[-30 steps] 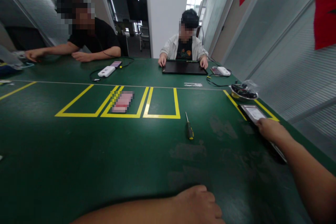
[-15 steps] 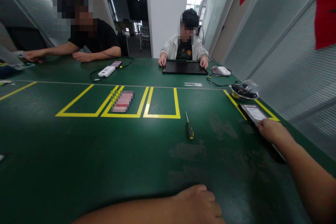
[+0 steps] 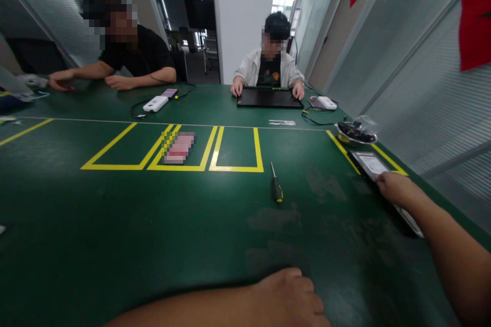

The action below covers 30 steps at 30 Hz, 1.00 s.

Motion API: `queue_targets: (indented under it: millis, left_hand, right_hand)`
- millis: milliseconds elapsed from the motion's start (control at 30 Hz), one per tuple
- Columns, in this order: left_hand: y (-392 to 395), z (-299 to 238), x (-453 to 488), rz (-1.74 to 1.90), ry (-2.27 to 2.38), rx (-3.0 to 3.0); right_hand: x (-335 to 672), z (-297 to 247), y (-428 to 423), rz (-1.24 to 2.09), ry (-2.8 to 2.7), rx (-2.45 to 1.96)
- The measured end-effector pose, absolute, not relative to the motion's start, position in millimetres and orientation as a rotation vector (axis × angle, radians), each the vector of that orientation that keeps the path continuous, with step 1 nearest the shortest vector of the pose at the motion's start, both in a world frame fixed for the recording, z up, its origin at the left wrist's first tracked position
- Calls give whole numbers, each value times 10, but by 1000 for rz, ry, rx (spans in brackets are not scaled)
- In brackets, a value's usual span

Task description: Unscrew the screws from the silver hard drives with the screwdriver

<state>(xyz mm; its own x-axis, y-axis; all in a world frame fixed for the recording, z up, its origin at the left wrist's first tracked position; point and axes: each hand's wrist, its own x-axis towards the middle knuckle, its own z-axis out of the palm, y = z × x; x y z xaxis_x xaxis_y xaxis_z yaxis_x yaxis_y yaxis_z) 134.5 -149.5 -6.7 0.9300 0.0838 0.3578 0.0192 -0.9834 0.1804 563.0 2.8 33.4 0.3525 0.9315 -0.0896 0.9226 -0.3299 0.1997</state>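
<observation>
The right hand (image 3: 399,189) touched a black, flat device (image 3: 401,220) with a silver, white-labelled plate (image 3: 370,163) near the tabletop's (image 3: 134,230) right edge; whether it grasped, I couldn't tell. The left hand (image 3: 290,296) had curled fingers, its palm hidden, grip unclear. A screwdriver (image 3: 277,191) lay left of the device.

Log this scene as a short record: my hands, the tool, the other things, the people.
Left hand: low at the table, curled; no held thing shows
Right hand: on the flat dark device; grip unclear
Tool: screwdriver, lying on the table between the three yellow frames and the device
Bowl: beyond the device, holding dark items and clear plastic
Middle frame: contains a blurred pink item
People: two across the table; one in a light jacket has both hands on a black panel
</observation>
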Motion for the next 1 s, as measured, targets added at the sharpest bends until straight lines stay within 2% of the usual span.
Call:
queue_targets:
  millis: [1000]
  left_hand:
    - [-1344,20,1280,404,196,2884]
  right_hand:
    - [5523,439,-256,63,1595,2446]
